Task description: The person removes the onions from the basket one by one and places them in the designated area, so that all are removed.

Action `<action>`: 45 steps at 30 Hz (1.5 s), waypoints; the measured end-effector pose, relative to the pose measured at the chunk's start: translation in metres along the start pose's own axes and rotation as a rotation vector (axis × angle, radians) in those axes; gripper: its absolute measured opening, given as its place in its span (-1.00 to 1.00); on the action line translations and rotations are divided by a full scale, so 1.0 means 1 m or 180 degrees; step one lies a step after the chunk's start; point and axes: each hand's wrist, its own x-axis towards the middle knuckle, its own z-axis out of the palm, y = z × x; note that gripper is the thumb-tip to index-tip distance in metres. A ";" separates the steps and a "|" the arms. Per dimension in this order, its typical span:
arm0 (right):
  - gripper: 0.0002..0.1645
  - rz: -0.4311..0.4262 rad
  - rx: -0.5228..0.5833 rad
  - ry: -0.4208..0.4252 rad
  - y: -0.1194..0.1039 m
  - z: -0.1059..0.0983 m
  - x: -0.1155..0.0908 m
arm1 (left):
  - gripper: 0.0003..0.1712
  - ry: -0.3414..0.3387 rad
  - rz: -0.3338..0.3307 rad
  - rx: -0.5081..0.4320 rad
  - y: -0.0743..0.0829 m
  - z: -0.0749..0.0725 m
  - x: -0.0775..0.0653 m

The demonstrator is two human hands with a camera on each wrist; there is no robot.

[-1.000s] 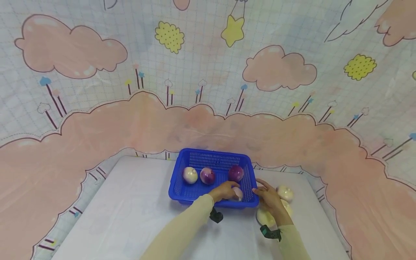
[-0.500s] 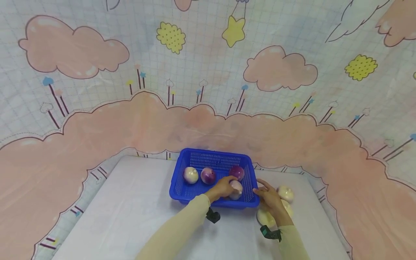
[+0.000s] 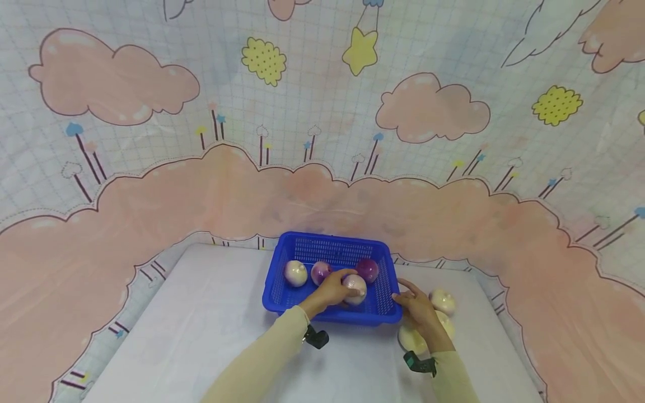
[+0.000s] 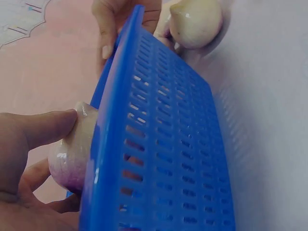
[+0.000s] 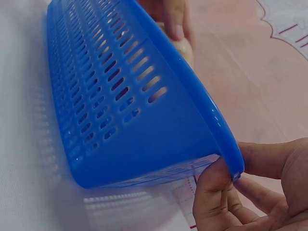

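Observation:
In the head view my left hand (image 3: 330, 290) holds a pale onion (image 3: 356, 290) inside the blue plastic basket (image 3: 322, 315). The left wrist view shows the thumb and fingers round this onion (image 4: 72, 159), purple at its lower side, level with the basket's rim. At the basket's right end my right hand (image 3: 420, 309) pinches the rim; in the right wrist view its thumb and fingers stand on either side of the edge. Also in the basket are a white onion (image 3: 295, 273), a purple-and-white onion (image 3: 319, 271) partly behind my left hand, and a dark purple onion (image 3: 367, 271).
Pale onions lie on the white tabletop (image 3: 201, 313) right of the basket: one at the back (image 3: 442, 302), one in front (image 3: 412, 339), another partly under my right hand. A cartoon-printed cloth (image 3: 312, 196) hangs behind the table.
My left hand has moved leftward with the pale onion from the basket's front right corner, and the onion now shows more fully. My right hand stays at the rim.

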 end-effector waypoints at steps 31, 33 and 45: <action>-0.30 0.0028 -0.0007 -0.0012 -0.003 0.001 -0.002 | -0.33 0.0147 0.0351 -0.0354 0.025 -0.052 -0.039; -0.30 0.0012 -0.0028 -0.0004 -0.004 0.002 -0.002 | -0.33 0.0206 0.0361 -0.0383 0.026 -0.057 -0.041; -0.28 0.0044 -0.0049 -0.0002 -0.004 0.000 0.000 | -0.29 0.0511 0.0368 -0.0460 0.031 -0.093 -0.056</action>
